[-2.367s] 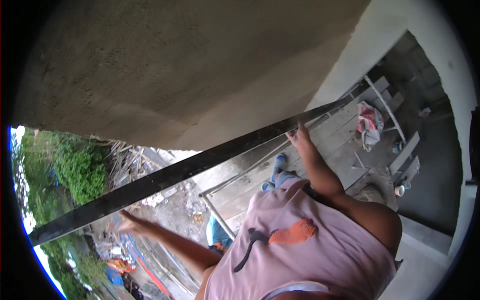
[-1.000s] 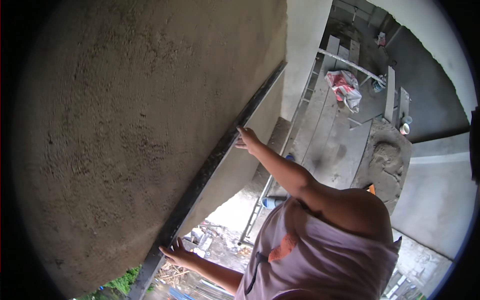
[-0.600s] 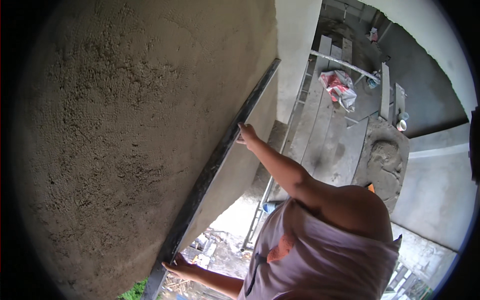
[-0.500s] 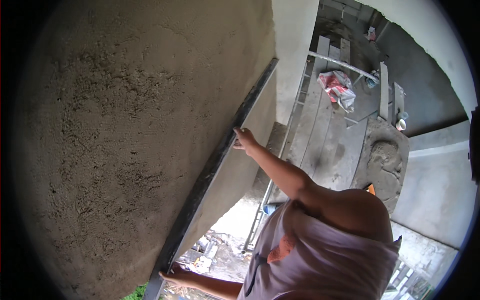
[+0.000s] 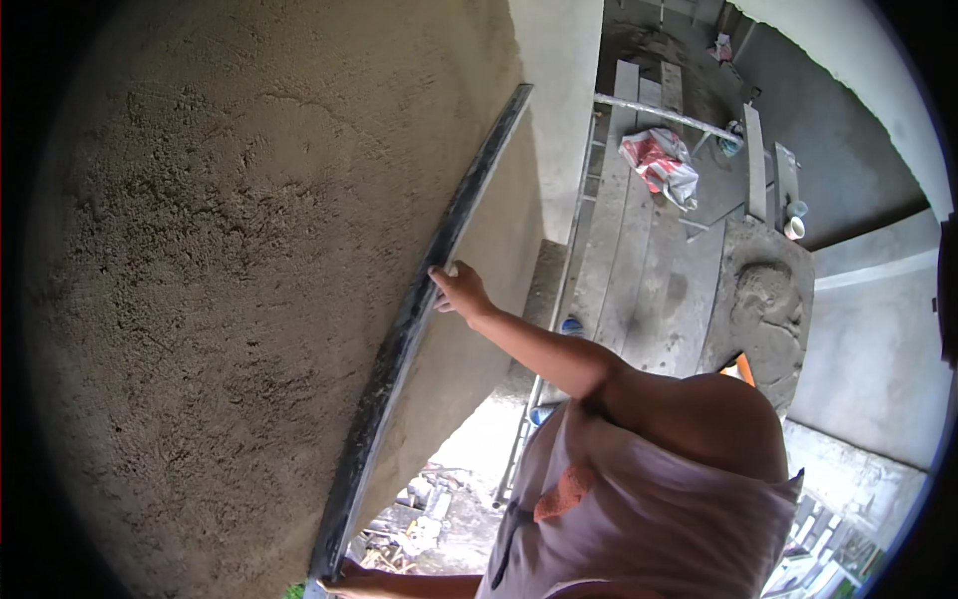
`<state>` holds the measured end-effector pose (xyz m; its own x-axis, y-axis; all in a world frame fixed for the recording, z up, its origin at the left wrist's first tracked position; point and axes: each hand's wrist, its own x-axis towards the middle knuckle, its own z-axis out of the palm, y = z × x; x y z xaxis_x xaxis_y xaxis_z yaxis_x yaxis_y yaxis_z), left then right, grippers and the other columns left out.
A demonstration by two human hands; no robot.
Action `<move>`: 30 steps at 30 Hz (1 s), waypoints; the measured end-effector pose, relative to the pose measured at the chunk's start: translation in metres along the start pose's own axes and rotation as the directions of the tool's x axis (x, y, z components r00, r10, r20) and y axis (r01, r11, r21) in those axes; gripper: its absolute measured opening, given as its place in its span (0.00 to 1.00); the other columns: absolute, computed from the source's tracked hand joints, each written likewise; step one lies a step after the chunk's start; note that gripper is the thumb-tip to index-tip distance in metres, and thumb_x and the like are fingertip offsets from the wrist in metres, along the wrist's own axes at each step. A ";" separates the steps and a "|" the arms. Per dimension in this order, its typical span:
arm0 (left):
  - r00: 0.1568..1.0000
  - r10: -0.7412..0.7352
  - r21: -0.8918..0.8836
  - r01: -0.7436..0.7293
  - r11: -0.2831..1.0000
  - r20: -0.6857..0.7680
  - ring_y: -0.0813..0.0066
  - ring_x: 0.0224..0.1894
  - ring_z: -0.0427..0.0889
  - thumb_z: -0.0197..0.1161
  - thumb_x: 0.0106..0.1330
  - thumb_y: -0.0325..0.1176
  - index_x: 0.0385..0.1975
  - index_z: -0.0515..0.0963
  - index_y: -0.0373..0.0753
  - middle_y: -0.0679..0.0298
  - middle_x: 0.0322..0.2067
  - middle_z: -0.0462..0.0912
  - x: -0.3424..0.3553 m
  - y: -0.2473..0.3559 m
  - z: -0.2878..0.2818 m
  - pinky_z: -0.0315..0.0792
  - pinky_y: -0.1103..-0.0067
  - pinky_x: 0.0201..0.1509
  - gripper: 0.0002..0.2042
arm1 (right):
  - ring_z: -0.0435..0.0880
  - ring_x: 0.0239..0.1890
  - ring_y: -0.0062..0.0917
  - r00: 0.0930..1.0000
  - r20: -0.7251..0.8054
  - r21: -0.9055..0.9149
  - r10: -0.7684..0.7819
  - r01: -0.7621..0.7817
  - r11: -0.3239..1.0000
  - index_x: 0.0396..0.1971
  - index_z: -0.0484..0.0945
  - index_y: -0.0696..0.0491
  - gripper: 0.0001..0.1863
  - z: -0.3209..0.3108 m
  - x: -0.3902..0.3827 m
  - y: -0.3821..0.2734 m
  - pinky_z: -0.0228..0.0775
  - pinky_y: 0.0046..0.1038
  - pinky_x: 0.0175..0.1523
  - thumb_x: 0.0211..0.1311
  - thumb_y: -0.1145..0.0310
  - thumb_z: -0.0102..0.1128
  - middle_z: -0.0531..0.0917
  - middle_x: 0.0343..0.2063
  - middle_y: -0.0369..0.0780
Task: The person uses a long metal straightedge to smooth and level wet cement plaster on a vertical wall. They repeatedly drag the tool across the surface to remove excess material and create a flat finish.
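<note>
A long dark straightedge (image 5: 391, 364) lies slanting against a wall of wet grey-brown plaster (image 5: 220, 299). My right hand (image 5: 461, 291) is closed around its edge near the middle, with the thumb on the near face. Low in the view, my left hand (image 5: 351, 580) grips the bar close to its lower end; part of those fingers is hidden. Left of the bar the plaster is rough and pitted. On its right side, the plaster strip (image 5: 497, 235) looks smoother.
Scaffold planks (image 5: 609, 250) and a metal rail (image 5: 669, 116) run behind my right arm. On them lies a red and white sack (image 5: 661, 165). A mortar heap (image 5: 768, 299) sits on a board, near a white cup (image 5: 794, 229). Rubble (image 5: 424, 509) shows far below.
The straightedge has shifted left and up across the plaster, both hands still on it. More of the smoother strip shows behind it. A blue shoe has come into view below my right arm.
</note>
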<state>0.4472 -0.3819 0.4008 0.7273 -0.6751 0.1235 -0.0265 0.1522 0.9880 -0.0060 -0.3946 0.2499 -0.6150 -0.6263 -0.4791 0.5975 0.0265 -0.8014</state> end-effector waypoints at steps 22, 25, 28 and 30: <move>0.970 -0.217 -0.104 0.229 0.968 0.112 0.69 0.33 0.79 0.57 0.64 0.52 0.51 0.72 0.37 0.57 0.38 0.81 -0.038 -0.019 0.013 0.73 0.75 0.37 0.25 | 0.82 0.36 0.32 0.991 0.126 0.061 0.050 -0.058 0.996 0.60 0.53 0.64 0.35 -0.004 0.012 -0.011 0.84 0.32 0.35 0.66 0.53 0.51 0.73 0.43 0.50; 0.961 -0.226 -0.064 0.238 0.969 0.163 0.68 0.33 0.79 0.56 0.64 0.52 0.51 0.71 0.36 0.56 0.39 0.80 -0.021 -0.028 -0.006 0.72 0.74 0.37 0.25 | 0.79 0.43 0.35 0.999 0.033 -0.032 0.022 -0.021 0.999 0.61 0.53 0.62 0.34 -0.027 0.050 -0.005 0.84 0.35 0.42 0.66 0.54 0.51 0.70 0.47 0.50; 0.953 -0.252 0.016 0.253 0.967 0.166 0.62 0.39 0.81 0.54 0.64 0.55 0.57 0.67 0.37 0.53 0.44 0.79 0.001 -0.054 -0.032 0.73 0.69 0.44 0.30 | 0.76 0.47 0.38 0.984 0.043 -0.020 0.171 -0.171 0.985 0.62 0.53 0.61 0.34 -0.033 0.062 0.023 0.83 0.37 0.45 0.65 0.56 0.53 0.68 0.51 0.50; 0.959 -0.266 0.038 0.264 0.964 0.095 0.59 0.43 0.80 0.54 0.64 0.56 0.58 0.66 0.38 0.51 0.48 0.77 -0.003 -0.061 -0.035 0.72 0.67 0.47 0.31 | 0.76 0.47 0.38 0.970 0.036 -0.040 0.241 -0.240 0.970 0.61 0.54 0.61 0.33 -0.032 0.066 0.041 0.83 0.39 0.45 0.65 0.57 0.54 0.67 0.53 0.50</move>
<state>0.4707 -0.3640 0.3369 0.6393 -0.7569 -0.1355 0.1404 -0.0583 0.9884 -0.0388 -0.4100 0.1742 -0.4338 -0.6292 -0.6449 0.7064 0.2067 -0.6769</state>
